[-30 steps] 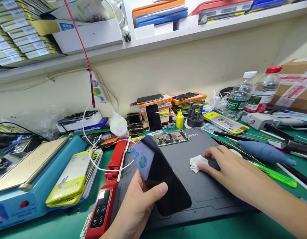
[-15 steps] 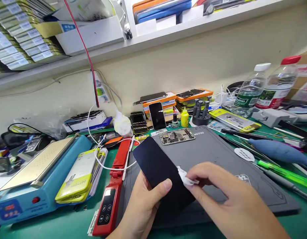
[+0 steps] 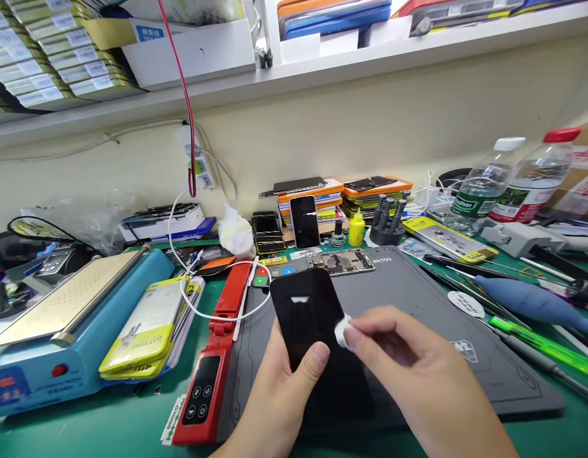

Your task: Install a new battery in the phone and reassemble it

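Note:
My left hand (image 3: 294,375) is closed round a black phone screen (image 3: 317,343), thumb on its dark face and the other fingers hidden behind. The screen is held up at a tilt over the grey work mat (image 3: 399,286), and a pale reflection shows near its top. Between thumb and fingertips, my right hand (image 3: 399,350) pinches a small white wipe (image 3: 342,331). That wipe touches the right edge of the screen. Behind it, an opened phone body (image 3: 342,261) with its inner parts showing lies at the back of the mat.
Left of the mat lies a red folding tool (image 3: 205,388) with a white cable looped over it. Yellow battery packs (image 3: 148,318) rest beside a blue heating plate (image 3: 69,350). On the right are a blue air blower (image 3: 532,299), a green pen-like tool (image 3: 546,346) and bottles (image 3: 485,184).
The phone screen has turned more upright and now shows a reflection. My right hand has shifted slightly left with the wipe, which looks more bunched. The camera view has moved a little.

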### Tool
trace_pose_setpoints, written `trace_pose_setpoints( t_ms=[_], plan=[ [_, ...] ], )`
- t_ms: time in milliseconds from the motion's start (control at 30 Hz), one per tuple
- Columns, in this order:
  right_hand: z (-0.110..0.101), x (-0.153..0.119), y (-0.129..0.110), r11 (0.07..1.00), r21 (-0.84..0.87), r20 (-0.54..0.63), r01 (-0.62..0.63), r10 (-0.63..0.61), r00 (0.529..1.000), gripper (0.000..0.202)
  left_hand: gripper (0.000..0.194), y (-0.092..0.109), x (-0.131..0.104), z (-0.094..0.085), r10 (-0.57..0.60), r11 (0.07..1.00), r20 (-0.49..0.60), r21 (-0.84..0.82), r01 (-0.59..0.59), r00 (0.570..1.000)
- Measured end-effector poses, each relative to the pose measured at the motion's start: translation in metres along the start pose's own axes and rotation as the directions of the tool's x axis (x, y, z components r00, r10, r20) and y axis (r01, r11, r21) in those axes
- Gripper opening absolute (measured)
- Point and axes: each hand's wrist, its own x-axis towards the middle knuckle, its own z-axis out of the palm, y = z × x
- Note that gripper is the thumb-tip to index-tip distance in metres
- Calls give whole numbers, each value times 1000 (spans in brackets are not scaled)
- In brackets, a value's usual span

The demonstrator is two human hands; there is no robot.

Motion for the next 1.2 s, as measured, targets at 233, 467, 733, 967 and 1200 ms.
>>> trace_pose_setpoints(
  t_ms=[233,467,733,967,1200],
  plan=[
    [14,35,-16,954,270,104,-132,108,989,44,70,5,-5,3,-28,998,-13,-64,27,1000],
    [10,3,-8,874,348,159,-340,302,940,55,69,5,-6,3,-79,991,12,-105,80,997],
    [14,4,-15,809,424,219,-407,344,913,54,75,8,-7,2,-75,992,-52,-110,69,996],
    [15,11,-16,812,435,182,-388,343,922,53,78,7,-7,5,-86,988,8,-128,86,996],
    [21,1,-6,874,373,161,-311,269,950,46,87,12,-5,0,-42,997,-109,-64,35,993]
  ],
)
